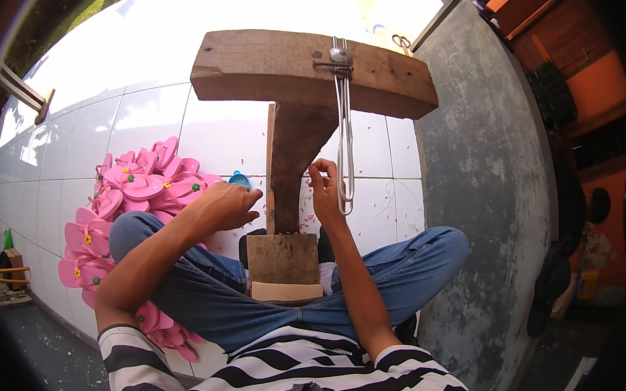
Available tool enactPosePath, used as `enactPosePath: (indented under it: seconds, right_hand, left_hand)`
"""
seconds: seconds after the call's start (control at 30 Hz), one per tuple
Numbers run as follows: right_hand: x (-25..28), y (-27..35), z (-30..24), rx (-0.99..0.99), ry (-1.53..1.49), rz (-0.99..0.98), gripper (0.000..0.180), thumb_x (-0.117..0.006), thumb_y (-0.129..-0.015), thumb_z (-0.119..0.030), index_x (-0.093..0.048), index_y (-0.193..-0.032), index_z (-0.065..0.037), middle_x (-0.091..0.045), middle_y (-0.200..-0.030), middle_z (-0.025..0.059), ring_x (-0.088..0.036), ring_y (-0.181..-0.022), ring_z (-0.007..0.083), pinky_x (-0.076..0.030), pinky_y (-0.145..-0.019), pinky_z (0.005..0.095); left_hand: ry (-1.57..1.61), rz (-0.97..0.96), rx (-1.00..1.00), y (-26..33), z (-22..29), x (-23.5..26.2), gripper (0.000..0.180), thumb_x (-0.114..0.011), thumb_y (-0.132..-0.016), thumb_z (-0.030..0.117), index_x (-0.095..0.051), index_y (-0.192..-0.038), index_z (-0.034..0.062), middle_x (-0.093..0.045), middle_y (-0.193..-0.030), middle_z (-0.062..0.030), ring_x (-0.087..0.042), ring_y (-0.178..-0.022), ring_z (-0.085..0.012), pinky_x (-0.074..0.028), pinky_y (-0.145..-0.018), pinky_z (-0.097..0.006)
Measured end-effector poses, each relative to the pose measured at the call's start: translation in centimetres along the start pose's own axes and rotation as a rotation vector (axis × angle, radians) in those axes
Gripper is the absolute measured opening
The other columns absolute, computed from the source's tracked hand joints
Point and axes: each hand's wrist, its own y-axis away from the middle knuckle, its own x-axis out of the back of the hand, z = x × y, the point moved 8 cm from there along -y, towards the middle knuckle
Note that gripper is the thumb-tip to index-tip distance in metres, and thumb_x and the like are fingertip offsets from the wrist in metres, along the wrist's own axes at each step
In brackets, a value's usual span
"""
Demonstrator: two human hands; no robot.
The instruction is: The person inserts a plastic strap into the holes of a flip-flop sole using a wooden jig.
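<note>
Pinching thumb to fingertip with right hand (322, 183), just right of wooden T-shaped stand (289, 148); can't tell if on anything. Holding left hand (236, 204) left of post, thumb and index apart, near small blue object (240, 180). Further left: heaped pink flip-flops (141, 184).

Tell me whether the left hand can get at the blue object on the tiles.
Probably yes: the blue object lies just beyond the left hand, with nothing visible between them. The pink sandals are to its left and the wooden post to its right.
</note>
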Motion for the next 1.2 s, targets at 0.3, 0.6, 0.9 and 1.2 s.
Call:
enactPosePath:
  seconds: [0.3, 0.6, 0.9, 1.2]
  right_hand:
    - [0.8, -0.1, -4.1, 0.142, 0.198, 0.087, 0.009, -0.065, -0.095, -0.009, -0.065, -0.098, -0.001, -0.065, -0.090, 0.0084, -0.066, -0.078, 0.0175, -0.054, -0.064, 0.0300]
    - [1.7, -0.1, -4.4, 0.152, 0.152, 0.107, 0.007, -0.070, -0.091, -0.007, -0.068, -0.095, -0.002, -0.069, -0.090, 0.0075, -0.067, -0.080, 0.0158, -0.054, -0.064, 0.0284]
    - [1.2, 0.0, -5.0, 0.150, 0.128, 0.085, 0.008, -0.068, -0.093, -0.008, -0.067, -0.097, -0.002, -0.068, -0.090, 0.0062, -0.066, -0.080, 0.0145, -0.053, -0.063, 0.0275]
    - [1.2, 0.0, -5.8, 0.045, -0.126, 0.119, 0.018, -0.065, -0.098, -0.017, -0.064, -0.103, 0.000, -0.064, -0.094, 0.0035, -0.059, -0.075, 0.0087, -0.051, -0.065, 0.0245]
  left_hand:
    - [0.007, 0.003, -0.002, 0.2, -0.2, -0.2, 0.040, -0.064, -0.093, 0.032, -0.062, -0.118, 0.0017, -0.070, -0.089, -0.0198, -0.068, -0.084, -0.0388, -0.053, -0.076, -0.049]
    - [0.009, 0.007, 0.010, 0.1, -0.3, -0.1, 0.040, -0.064, -0.093, 0.032, -0.062, -0.118, 0.0015, -0.070, -0.090, -0.0200, -0.068, -0.084, -0.0394, -0.052, -0.077, -0.049]
    - [0.010, -0.015, 0.021, -0.1, -0.7, -0.7, 0.042, -0.063, -0.093, 0.033, -0.061, -0.120, 0.0011, -0.070, -0.092, -0.0203, -0.068, -0.085, -0.0387, -0.052, -0.079, -0.048]
    - [-0.002, -0.027, 0.027, 0.0, -0.8, -0.7, 0.041, -0.063, -0.093, 0.033, -0.061, -0.120, 0.0018, -0.070, -0.094, -0.0200, -0.068, -0.086, -0.0386, -0.052, -0.079, -0.048]
